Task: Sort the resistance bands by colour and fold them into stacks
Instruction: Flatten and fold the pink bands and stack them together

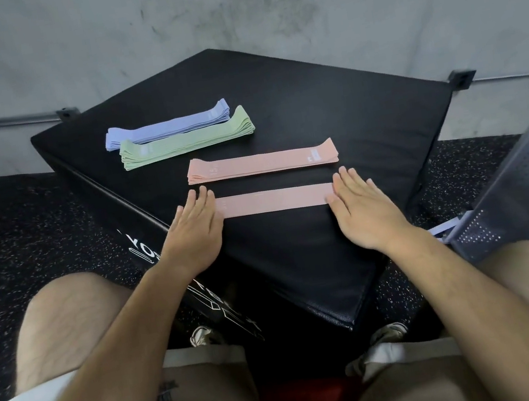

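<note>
Since the purple stack (168, 128), green stack (188, 141) and pink stack (262, 162) sit apart by colour on the bench (329, 113), we read the loose pink band (273, 200), flat just in front of the pink stack, as staged for folding onto it. Left hand (196, 225) and right hand (365, 208) lie palm-down, fingers straight and together, each pressing one end to hold the band smooth; neither grips anything. What looks like a purple band (447, 228) hangs by the seat (515, 195) at right, so we judge sorting unfinished.
</note>
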